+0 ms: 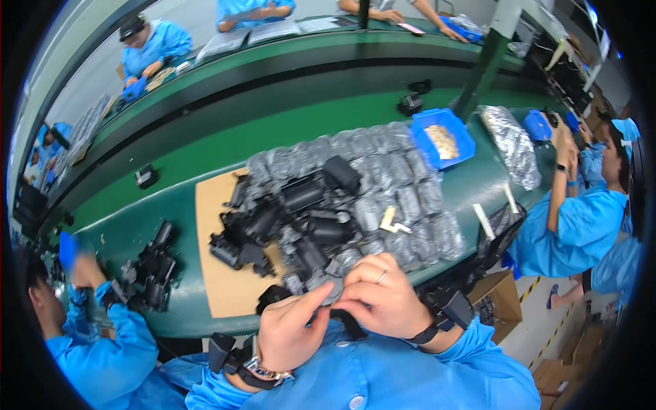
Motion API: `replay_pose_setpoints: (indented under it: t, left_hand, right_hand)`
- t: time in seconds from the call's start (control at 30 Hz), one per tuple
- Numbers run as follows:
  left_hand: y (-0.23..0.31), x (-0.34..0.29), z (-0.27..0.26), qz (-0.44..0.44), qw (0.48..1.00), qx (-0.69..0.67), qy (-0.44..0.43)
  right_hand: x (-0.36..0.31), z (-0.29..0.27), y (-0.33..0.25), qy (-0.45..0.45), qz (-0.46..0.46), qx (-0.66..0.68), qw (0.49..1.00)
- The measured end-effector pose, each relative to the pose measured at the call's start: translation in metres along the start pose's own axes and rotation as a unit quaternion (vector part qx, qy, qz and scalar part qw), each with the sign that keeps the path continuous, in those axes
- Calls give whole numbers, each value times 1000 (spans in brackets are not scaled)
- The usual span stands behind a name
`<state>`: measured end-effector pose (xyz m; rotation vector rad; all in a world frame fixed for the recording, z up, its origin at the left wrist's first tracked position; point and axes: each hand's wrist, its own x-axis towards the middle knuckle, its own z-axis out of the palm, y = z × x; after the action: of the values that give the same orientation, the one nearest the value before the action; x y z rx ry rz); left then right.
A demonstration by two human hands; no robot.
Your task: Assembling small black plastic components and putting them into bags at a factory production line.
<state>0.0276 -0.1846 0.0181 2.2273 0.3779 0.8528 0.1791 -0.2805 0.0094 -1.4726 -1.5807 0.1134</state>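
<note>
My left hand (292, 333) and my right hand (384, 295) meet close to my body, both closed on a small grey rounded part (333, 292). The thumbs and fingers pinch it from either side and hide much of it, so its kind is unclear. Just beyond, black moulded plastic parts (263, 219) lie heaped on a brown cardboard sheet (212, 287). Rows of grey parts in clear plastic bags (410, 205) spread behind and right of the heap. A cream-coloured plastic piece (388, 219) rests on the bags.
A blue bin (467, 147) of small tan pieces stands behind the bags on the green table (171, 205). Large plastic bags (509, 147) lie to its right. Co-workers in blue sit at both sides. More black parts (152, 270) are at left, with a cardboard box (502, 304) below right.
</note>
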Motion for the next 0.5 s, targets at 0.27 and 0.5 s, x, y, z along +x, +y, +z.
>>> replay_pose_setpoints:
  t: [0.27,0.5]
  left_hand:
    - [9,13,25,2,1000,17,-23]
    - [13,23,33,51,997,21,-51]
  right_hand:
    - [-17,-18,11,75,34,-18,996]
    - [-26,-28,19,71,79,36,994]
